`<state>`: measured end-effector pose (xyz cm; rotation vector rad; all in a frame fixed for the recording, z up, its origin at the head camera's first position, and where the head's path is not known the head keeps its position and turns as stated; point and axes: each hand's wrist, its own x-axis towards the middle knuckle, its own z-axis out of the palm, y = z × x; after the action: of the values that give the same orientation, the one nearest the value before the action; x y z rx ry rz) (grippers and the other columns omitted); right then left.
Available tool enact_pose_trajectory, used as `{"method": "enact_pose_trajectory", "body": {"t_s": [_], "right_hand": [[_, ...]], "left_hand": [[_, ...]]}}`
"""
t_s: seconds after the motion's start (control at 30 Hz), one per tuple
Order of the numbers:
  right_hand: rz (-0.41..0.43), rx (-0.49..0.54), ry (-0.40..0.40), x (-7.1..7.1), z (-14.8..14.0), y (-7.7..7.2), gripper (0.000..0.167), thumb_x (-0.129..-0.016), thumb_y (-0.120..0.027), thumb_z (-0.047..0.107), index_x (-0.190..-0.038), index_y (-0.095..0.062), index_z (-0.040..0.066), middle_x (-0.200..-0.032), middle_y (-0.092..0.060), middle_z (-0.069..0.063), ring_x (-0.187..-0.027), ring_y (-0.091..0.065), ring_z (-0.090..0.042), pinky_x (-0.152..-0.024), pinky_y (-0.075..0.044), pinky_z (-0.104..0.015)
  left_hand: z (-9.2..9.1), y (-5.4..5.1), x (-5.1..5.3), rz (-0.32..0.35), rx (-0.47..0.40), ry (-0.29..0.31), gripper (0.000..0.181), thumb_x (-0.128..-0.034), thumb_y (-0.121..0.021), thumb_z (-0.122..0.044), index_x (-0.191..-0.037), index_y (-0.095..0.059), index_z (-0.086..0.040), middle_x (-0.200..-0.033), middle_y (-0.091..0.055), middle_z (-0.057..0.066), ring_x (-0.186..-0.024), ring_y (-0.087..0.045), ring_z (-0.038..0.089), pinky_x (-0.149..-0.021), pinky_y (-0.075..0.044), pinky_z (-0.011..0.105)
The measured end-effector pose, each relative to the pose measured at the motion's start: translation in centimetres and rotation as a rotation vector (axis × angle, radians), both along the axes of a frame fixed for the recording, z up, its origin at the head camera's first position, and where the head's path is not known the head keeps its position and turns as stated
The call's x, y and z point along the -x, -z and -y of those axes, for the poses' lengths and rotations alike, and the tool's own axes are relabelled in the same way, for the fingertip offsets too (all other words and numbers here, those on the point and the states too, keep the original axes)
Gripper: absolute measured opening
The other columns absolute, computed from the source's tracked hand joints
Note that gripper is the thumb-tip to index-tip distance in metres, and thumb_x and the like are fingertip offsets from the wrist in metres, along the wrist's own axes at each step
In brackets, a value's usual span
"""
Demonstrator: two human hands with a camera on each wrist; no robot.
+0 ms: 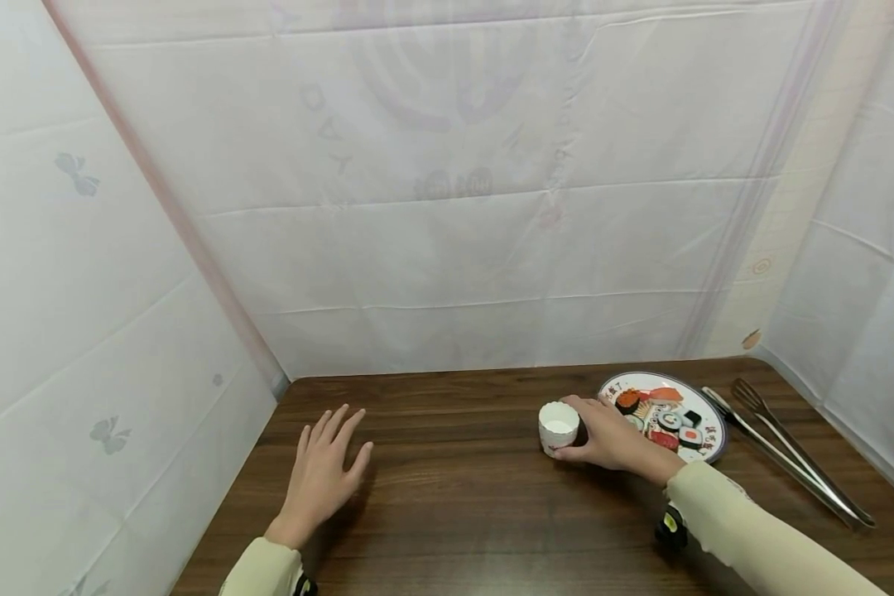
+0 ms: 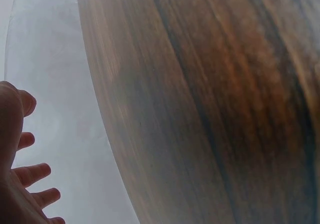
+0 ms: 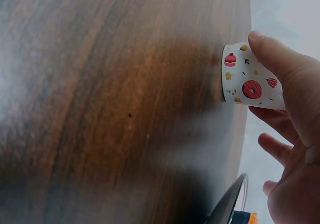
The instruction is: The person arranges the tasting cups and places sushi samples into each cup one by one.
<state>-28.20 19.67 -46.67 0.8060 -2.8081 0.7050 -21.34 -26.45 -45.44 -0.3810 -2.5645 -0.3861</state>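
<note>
My right hand (image 1: 614, 434) holds a small white paper baking cup (image 1: 559, 426) between thumb and fingers, at the table's right of middle. The cup stands upright, its scalloped mouth facing up and its inside white. In the right wrist view, red and yellow sweets and a doughnut are printed on the side of the cup (image 3: 250, 79), and its base is at the tabletop. Over the left part of the table, my left hand (image 1: 328, 476) has its fingers spread and holds nothing. The left wrist view shows the left hand (image 2: 25, 184) only partly.
Just right of my right hand lies a round plate (image 1: 704, 406) with sushi motifs and a dark rim; the hand hides part of it. Metal tongs (image 1: 760, 444) with a slotted end lie beyond it. White cloth (image 1: 454, 273) hangs behind the dark wooden table (image 1: 447, 513) and along both sides.
</note>
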Motion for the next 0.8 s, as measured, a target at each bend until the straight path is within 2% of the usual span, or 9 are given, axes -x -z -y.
{"method": "enact_pose_trajectory", "body": {"t_s": [0.1,0.23,0.4,0.57,0.8], "right_hand": [[-0.013,0.02,-0.007,0.0,0.2,0.1,0.074,-0.08,-0.087,0.048,-0.134,-0.056,0.007,-0.119,-0.068,-0.008,-0.116,-0.063,-0.034,-0.11,-0.03,-0.068],[-0.011,0.034,-0.006,0.0,0.4,0.3,0.069,-0.08,-0.087,0.047,-0.131,-0.058,0.009,-0.115,-0.069,-0.005,-0.11,-0.065,-0.03,-0.11,-0.033,-0.064],[0.0,0.04,-0.006,-0.1,0.7,0.3,0.068,-0.081,-0.087,0.046,-0.13,-0.058,0.009,-0.112,-0.069,-0.004,-0.103,-0.063,-0.025,-0.097,-0.047,-0.054],[0.017,0.055,-0.012,-0.2,1.0,0.3,0.065,-0.081,-0.087,0.044,-0.128,-0.059,0.009,-0.108,-0.068,-0.002,-0.1,-0.061,-0.022,-0.086,-0.053,-0.047],[0.072,0.075,0.002,-0.2,1.5,0.5,0.064,-0.081,-0.087,0.041,-0.13,-0.058,0.011,-0.11,-0.064,-0.003,-0.102,-0.06,-0.022,-0.085,-0.053,-0.047]], "left_hand": [[-0.3,0.0,0.1,-0.019,0.001,0.016,0.054,-0.0975,-0.071,-0.027,-0.146,-0.056,-0.008,-0.151,-0.049,0.023,-0.139,-0.042,0.049,-0.11,-0.024,0.074],[-1.0,-0.1,0.3,-0.076,0.007,0.053,0.051,-0.0961,-0.072,-0.025,-0.142,-0.059,-0.006,-0.142,-0.057,0.023,-0.134,-0.047,0.049,-0.109,-0.028,0.073],[-2.5,-0.5,0.9,-0.143,0.002,0.119,0.045,-0.0943,-0.075,-0.02,-0.135,-0.065,-0.003,-0.128,-0.066,0.021,-0.128,-0.054,0.047,-0.107,-0.033,0.071],[-4.1,-0.8,1.3,-0.136,0.005,0.174,0.04,-0.0955,-0.074,-0.02,-0.132,-0.067,-0.005,-0.121,-0.071,0.015,-0.123,-0.059,0.043,-0.107,-0.037,0.068],[-6.6,-1.2,1.7,-0.141,0.033,0.255,0.037,-0.0942,-0.077,-0.019,-0.128,-0.069,-0.007,-0.114,-0.073,0.012,-0.107,-0.068,0.032,-0.101,-0.046,0.062]]}}
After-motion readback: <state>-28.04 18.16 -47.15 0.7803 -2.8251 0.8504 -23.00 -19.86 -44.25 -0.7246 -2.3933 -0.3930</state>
